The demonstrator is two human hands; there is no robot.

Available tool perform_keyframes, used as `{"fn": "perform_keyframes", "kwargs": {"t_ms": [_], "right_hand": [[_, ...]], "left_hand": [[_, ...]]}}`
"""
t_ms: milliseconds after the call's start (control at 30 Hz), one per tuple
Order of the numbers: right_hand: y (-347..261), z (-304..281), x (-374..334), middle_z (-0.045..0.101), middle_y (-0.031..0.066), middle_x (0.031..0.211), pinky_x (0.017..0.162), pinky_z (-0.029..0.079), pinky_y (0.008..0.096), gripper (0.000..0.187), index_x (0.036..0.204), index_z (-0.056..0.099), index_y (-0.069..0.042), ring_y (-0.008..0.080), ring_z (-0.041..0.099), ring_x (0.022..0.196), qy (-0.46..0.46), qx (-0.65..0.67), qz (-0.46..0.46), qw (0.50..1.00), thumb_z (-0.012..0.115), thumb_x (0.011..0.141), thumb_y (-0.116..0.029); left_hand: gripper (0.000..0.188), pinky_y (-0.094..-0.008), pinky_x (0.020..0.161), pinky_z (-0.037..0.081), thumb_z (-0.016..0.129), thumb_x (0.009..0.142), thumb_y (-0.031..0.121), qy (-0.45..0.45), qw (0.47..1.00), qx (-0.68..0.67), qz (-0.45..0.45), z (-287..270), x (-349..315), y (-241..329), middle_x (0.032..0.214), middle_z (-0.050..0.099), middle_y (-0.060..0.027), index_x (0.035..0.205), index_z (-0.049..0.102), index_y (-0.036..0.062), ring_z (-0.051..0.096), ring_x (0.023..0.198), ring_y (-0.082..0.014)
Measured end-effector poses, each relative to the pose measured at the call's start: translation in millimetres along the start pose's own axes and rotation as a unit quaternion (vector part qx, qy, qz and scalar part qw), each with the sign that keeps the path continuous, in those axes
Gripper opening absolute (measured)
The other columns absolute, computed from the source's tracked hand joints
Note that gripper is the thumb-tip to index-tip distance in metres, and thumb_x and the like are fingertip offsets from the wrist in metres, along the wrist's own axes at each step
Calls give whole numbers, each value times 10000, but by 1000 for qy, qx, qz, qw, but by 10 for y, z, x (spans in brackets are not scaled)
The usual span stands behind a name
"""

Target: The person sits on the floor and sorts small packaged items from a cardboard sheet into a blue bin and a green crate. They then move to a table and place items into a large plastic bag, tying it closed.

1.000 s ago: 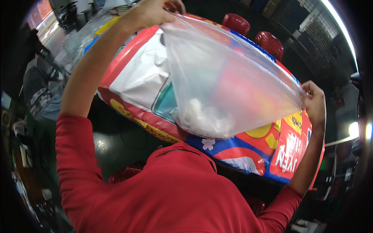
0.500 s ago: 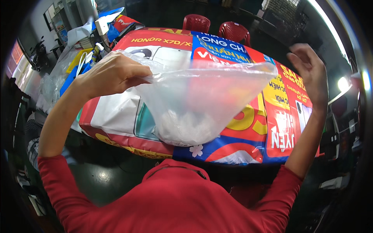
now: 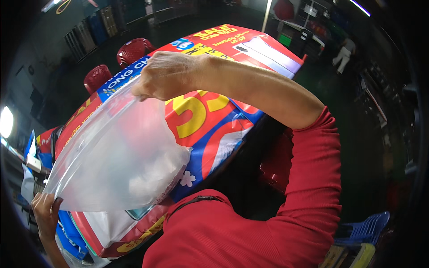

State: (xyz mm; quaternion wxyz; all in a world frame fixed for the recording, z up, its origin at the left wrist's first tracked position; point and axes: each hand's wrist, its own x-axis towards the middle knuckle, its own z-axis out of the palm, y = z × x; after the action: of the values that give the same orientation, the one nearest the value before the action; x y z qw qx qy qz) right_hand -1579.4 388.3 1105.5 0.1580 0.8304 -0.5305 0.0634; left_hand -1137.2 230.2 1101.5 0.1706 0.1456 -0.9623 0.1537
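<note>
A large clear plastic bag (image 3: 103,156) is stretched between my two hands over the table, its mouth pulled into a long straight edge. Something whitish and translucent shows inside its lower part; I cannot make out what it is. My right hand (image 3: 167,77) is closed in a fist on one end of the rim, with the forearm crossing above the table. At the near left, my left hand (image 3: 46,212) pinches the other end, its thumb against the plastic. The bag's bottom hangs close to the table's front edge; contact with the tabletop is unclear.
Printed red, blue and yellow sheeting (image 3: 196,116) covers the table. Two red plastic chairs, one nearer (image 3: 97,78) and one farther (image 3: 134,51), stand beyond it. Blue items (image 3: 71,236) lie by my left hand. A blue plastic chair (image 3: 364,230) is at lower right. Another person (image 3: 344,56) is far off.
My right hand was open and apart from the bag; now it grips the rim. The bag is drawn out wider between both hands. My view has turned to the right.
</note>
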Motion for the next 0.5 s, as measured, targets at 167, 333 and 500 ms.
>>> {"fn": "perform_keyframes", "kwargs": {"t_ms": [167, 333, 500], "right_hand": [[-282, 88, -81, 608, 88, 636, 527, 466, 377, 224, 1013, 537, -77, 273, 604, 546, 130, 17, 88, 988, 570, 873, -249], [-204, 213, -40, 620, 52, 776, 591, 479, 358, 269, 803, 670, -80, 221, 626, 750, 105, -44, 56, 992, 747, 688, -311], [-186, 528, 46, 570, 47, 867, 786, 435, 322, 231, 732, 690, -113, 213, 535, 954, 300, 219, 118, 921, 807, 596, -258]], "left_hand": [[401, -342, 484, 295, 678, 773, 92, -1, 959, -104, -263, 37, 151, 88, 551, 360, -70, 1160, 578, 59, 352, 489, -155], [135, -264, 530, 354, 628, 801, 49, -49, 924, -207, -317, -53, 199, 111, 658, 473, -37, 732, 523, 1, 416, 580, -86], [150, -231, 664, 377, 611, 860, 115, 79, 916, -292, -265, 330, 78, -31, 716, 500, -6, 780, 522, 23, 445, 698, -56]]}}
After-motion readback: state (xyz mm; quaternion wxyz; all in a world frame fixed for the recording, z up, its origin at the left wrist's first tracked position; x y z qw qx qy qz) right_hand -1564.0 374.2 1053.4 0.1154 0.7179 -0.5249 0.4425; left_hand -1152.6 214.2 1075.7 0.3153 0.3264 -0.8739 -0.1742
